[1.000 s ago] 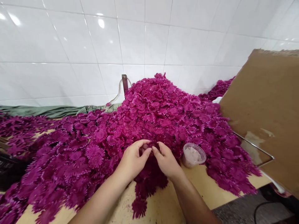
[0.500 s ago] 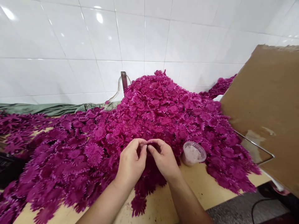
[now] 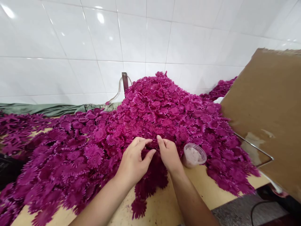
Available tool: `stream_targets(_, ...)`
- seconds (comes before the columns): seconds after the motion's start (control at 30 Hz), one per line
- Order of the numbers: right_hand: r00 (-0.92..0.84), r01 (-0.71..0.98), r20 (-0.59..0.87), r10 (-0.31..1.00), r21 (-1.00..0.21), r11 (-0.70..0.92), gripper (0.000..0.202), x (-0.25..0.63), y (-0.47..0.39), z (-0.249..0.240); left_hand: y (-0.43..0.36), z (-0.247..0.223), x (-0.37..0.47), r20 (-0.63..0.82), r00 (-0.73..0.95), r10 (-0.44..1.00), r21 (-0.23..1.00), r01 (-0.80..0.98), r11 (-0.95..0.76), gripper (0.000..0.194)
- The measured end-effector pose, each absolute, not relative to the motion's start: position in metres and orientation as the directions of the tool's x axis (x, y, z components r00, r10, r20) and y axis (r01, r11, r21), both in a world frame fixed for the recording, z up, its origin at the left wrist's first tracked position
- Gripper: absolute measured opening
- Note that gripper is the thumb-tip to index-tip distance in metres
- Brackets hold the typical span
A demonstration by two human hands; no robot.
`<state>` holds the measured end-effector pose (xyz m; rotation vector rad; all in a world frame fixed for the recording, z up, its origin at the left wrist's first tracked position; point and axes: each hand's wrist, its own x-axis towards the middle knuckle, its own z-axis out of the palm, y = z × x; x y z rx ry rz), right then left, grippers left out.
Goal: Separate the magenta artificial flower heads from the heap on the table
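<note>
A large heap of magenta artificial flower petals (image 3: 162, 103), flat round layers with fringed edges, rises in front of me. My left hand (image 3: 135, 158) is over the near side of the heap, its thumb and forefinger spread apart, with magenta petals visible in the gap. Just right of it, my right hand (image 3: 169, 153) has its fingers curled in and its thumb pointing up. Whatever its fingers may hold is hidden. Beside my right hand stands a clear plastic tub (image 3: 194, 154) with a whitish substance in it.
A brown cardboard sheet (image 3: 265, 106) leans at the right, with a bent metal rod (image 3: 254, 145) by it. Petals cover much of the wooden tabletop (image 3: 162, 210). Green cloth (image 3: 47, 109) lies along the tiled wall (image 3: 105, 37). A dark object (image 3: 9, 169) is at the left edge.
My fingertips were together in a pinch; now the hands have parted slightly. The left thumb and forefinger have spread, and the right thumb has lifted upward.
</note>
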<state>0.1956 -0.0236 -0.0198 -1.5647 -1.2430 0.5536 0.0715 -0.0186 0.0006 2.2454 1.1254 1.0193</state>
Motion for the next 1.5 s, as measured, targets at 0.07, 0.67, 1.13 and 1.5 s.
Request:
stream_targets(0.07, 0.336, 0.380, 0.218, 0.916, -0.921, 0.080, 0.039, 0.196, -0.023, -0.018, -0.017, 0.002, 0.074, 0.412, 0.409, 0.814, 0.660, 0.483, -0.576, 0.026)
stream_targets(0.67, 0.131, 0.394, 0.292, 0.948, -0.893, 0.220, 0.015, 0.178, -0.055, -0.021, 0.033, 0.028, 0.069, 0.148, -0.217, 0.965, 0.989, 0.037, -0.144, 0.019)
stream_targets(1.13, 0.370, 0.308, 0.211, 0.905, -0.947, 0.095, 0.030, 0.201, -0.033, -0.022, 0.002, 0.019, 0.078, 0.345, 0.501, 0.794, 0.611, 0.522, -0.595, 0.021)
stream_targets(1.5, 0.241, 0.072, 0.173, 0.955, -0.984, 0.160, 0.030, 0.203, -0.032, -0.029, -0.005, 0.012, 0.090, 0.360, 0.504, 0.785, 0.566, 0.551, -0.613, 0.015)
